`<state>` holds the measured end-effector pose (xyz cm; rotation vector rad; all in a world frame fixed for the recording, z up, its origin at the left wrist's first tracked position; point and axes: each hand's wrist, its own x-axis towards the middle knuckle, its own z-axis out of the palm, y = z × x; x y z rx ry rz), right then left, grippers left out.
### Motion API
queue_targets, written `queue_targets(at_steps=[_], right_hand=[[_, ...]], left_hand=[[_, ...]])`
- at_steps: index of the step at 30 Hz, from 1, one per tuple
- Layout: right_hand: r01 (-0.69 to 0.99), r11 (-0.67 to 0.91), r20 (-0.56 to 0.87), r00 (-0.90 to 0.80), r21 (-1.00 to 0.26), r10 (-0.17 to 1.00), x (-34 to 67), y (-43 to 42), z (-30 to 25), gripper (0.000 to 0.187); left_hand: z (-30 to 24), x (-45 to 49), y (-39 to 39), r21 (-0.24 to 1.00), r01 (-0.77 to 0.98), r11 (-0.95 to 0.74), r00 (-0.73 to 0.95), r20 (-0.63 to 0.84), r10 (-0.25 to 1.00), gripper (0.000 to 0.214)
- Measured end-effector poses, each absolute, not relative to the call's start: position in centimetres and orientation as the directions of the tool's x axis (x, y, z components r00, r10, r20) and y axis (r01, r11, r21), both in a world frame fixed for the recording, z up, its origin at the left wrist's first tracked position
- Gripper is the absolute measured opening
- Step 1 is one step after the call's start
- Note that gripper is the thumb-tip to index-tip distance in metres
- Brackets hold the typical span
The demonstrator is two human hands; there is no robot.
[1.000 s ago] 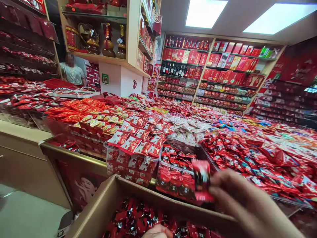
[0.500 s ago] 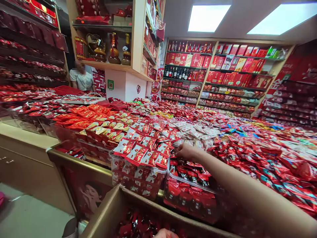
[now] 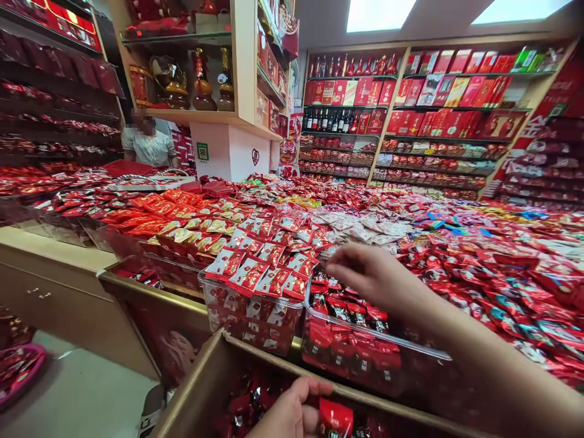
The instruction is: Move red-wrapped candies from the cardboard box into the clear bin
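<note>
Slants the bare right forearm (image 3: 479,353) in from the lower right, wrist nearly straight, right hand (image 3: 365,267) near the middle of the view with fingers curled and loosely parted from the thumb. Holds the left hand (image 3: 292,410) low at bottom centre, one digit stretched rightward, another bent just below it.

Bright panels (image 3: 381,15) light the ceiling (image 3: 326,21) at upper right, above tall wooden shelving (image 3: 402,64). A glass-shelved cabinet (image 3: 246,61) tops a white base (image 3: 238,143), upper left; pale floor (image 3: 93,377) shows at lower left.
</note>
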<state>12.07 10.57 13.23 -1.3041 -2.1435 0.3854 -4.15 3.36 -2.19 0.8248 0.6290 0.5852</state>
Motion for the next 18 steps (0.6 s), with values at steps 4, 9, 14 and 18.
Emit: queue_targets(at_steps=[4, 9, 14, 18], right_hand=[[0.647, 0.247, 0.054, -0.304, -0.722, 0.951, 13.1, 2.3, 8.6, 0.020], [0.219, 0.005, -0.043, -0.212, -0.976, 0.976, 14.0, -0.2, 3.2, 0.023], [-0.133, -0.176, -0.172, -0.044, -0.975, 0.984, 14.1, 0.0, 2.1, 0.027], [-0.177, -0.137, -0.131, -0.046, -0.975, 0.990, 14.0, -0.7, 2.5, 0.024]], left_hand=[[2.5, -3.6, 2.4, 0.872, -0.258, 0.415, 0.622, -0.179, 0.762, 0.044], [4.1, -2.4, 2.5, 0.951, -0.142, 0.274, 0.599, -0.137, 0.789, 0.044], [2.6, -1.5, 2.3, 0.967, -0.009, 0.255, 0.602, -0.198, 0.773, 0.043], [2.5, -1.7, 1.9, 0.980, 0.043, 0.192, 0.635, -0.175, 0.752, 0.041]])
